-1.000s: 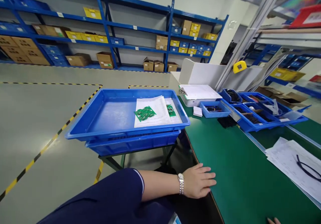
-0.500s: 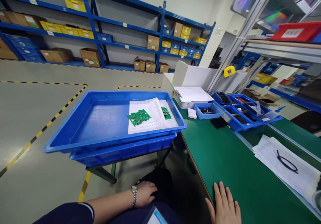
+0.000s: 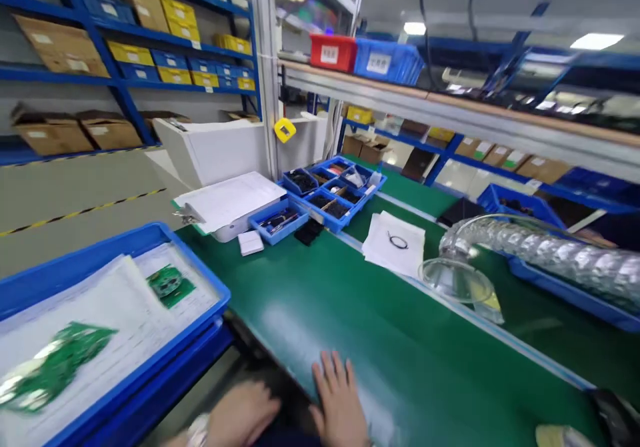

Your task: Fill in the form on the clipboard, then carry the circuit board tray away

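Green tabletop (image 3: 410, 340) runs lengthwise toward upper left under the right hand (image 3: 339, 400).

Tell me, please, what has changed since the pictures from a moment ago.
The left hand has drawn back off the green tabletop; the right hand, at first barely in view, now lies on it. The view has swung right, bringing the silver duct into sight. The green circuit boards remain on papers in the blue tray.

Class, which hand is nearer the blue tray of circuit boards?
Left. The left hand is right of the tray, apart from it; the right hand is farther right, on the green bench.
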`<state>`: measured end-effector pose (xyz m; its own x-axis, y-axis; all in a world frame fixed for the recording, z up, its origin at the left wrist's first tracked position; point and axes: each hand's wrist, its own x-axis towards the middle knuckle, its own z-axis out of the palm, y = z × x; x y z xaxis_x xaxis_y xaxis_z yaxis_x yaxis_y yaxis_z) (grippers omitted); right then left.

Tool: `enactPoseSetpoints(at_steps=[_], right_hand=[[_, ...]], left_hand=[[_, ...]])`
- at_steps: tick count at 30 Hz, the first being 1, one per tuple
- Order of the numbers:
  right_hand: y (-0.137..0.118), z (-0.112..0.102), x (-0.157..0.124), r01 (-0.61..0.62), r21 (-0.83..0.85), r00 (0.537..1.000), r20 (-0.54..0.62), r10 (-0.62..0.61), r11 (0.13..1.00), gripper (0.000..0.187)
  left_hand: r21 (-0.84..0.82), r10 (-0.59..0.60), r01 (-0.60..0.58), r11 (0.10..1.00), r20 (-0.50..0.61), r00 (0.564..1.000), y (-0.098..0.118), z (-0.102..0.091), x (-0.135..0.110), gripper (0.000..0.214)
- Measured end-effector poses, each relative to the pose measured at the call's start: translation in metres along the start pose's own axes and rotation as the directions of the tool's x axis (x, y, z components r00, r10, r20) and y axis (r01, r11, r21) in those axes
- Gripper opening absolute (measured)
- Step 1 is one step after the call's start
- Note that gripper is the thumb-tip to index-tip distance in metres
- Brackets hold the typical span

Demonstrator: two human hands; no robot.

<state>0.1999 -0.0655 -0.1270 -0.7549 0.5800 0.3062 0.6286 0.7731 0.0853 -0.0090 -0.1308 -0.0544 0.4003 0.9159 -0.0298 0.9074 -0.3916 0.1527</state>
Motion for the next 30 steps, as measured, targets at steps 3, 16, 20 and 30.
enactPoseSetpoints(at_steps=[3, 16, 20, 30], right_hand=[[0.006, -0.022, -0.012, -0.009, 0.100, 0.998, 0.063, 0.003, 0.995, 0.053], [0.004, -0.075, -0.148, -0.478, -0.059, 0.876, 0.039, 0.481, 0.876, 0.042], [0.018, -0.080, -0.197, -0.599, -0.059, 0.799, 0.016, 0.601, 0.798, 0.045], [0.017, -0.105, -0.295, -0.966, -0.078, 0.217, 0.272, 0.938, 0.246, 0.060]], left_hand=[[0.085, 0.214, -0.206, 0.975, -0.100, 0.972, -0.006, -0.069, 0.042, 0.023], [0.270, 0.783, -0.767, 0.582, -0.440, 0.439, 0.050, -0.150, 0.114, 0.020], [0.232, 0.840, -0.825, 0.515, -0.330, 0.431, 0.089, -0.138, 0.150, 0.020], [-0.054, 0.609, -0.704, 0.708, 0.550, 0.571, 0.146, -0.039, 0.195, 0.049]])
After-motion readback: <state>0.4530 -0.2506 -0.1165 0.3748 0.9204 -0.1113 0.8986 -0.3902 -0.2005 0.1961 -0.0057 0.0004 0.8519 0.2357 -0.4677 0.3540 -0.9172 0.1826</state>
